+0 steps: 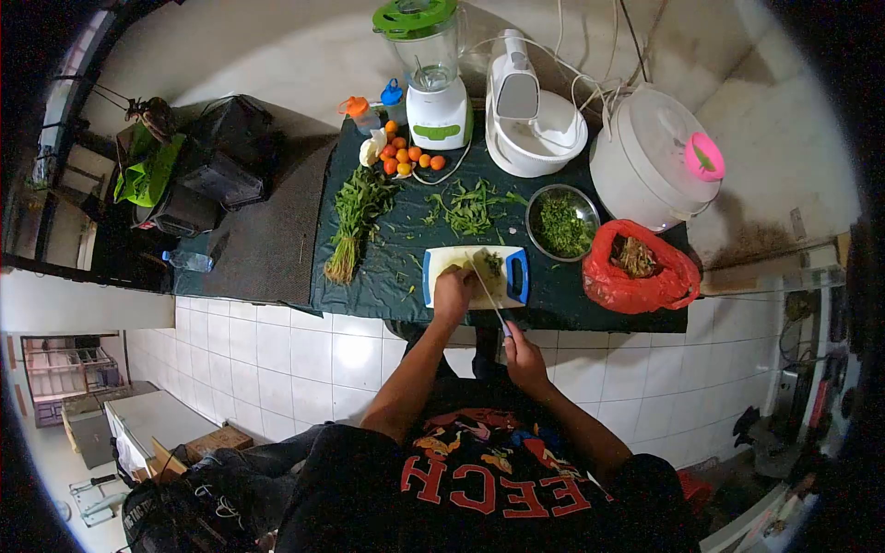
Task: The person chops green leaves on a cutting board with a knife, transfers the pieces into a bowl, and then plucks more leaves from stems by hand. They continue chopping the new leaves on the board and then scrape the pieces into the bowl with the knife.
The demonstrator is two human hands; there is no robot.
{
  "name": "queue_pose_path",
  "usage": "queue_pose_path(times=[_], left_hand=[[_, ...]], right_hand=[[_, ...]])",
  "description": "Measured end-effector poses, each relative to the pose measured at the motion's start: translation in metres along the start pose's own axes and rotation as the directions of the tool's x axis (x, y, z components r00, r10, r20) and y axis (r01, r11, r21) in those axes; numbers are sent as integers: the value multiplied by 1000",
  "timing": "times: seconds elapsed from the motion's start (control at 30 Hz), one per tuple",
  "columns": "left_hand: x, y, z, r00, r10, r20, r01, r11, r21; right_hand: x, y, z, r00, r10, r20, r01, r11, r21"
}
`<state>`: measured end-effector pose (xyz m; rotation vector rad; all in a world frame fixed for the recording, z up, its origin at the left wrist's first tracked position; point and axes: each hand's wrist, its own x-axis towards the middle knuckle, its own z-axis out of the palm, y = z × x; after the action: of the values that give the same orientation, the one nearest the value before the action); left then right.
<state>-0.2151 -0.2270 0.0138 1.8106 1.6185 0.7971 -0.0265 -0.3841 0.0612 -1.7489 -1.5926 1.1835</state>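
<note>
A white cutting board with blue ends (447, 293) lies near the table's front edge. My left hand (453, 290) is closed over greens on the board's left half, the greens mostly hidden under the fingers. In my right hand (525, 359) is the handle of a knife (487, 286), its blade reaching up and left across the board beside my left fingertips. Chopped greens (494, 264) lie right of the blade. Loose leaves (470, 208) are spread behind the board, and a metal bowl (591, 208) of cut greens (560, 226) stands at the back right.
A leafy bunch (355, 221) and small tomatoes (403, 157) are at the left. Behind stand a blender (437, 115) and a white mixer (537, 147). A red bag (636, 290) and a large white container (650, 157) are at the right.
</note>
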Motion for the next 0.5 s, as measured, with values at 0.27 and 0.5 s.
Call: queue_pose_path(times=[0.27, 0.5], left_hand=[[2, 5, -2, 1000, -16, 8, 16, 1000, 16], [0, -12, 4, 998, -60, 20, 60, 998, -6]], right_hand=[[1, 16, 22, 981, -184, -62, 178, 980, -86], [41, 0, 33, 1000, -22, -13, 19, 979, -204]])
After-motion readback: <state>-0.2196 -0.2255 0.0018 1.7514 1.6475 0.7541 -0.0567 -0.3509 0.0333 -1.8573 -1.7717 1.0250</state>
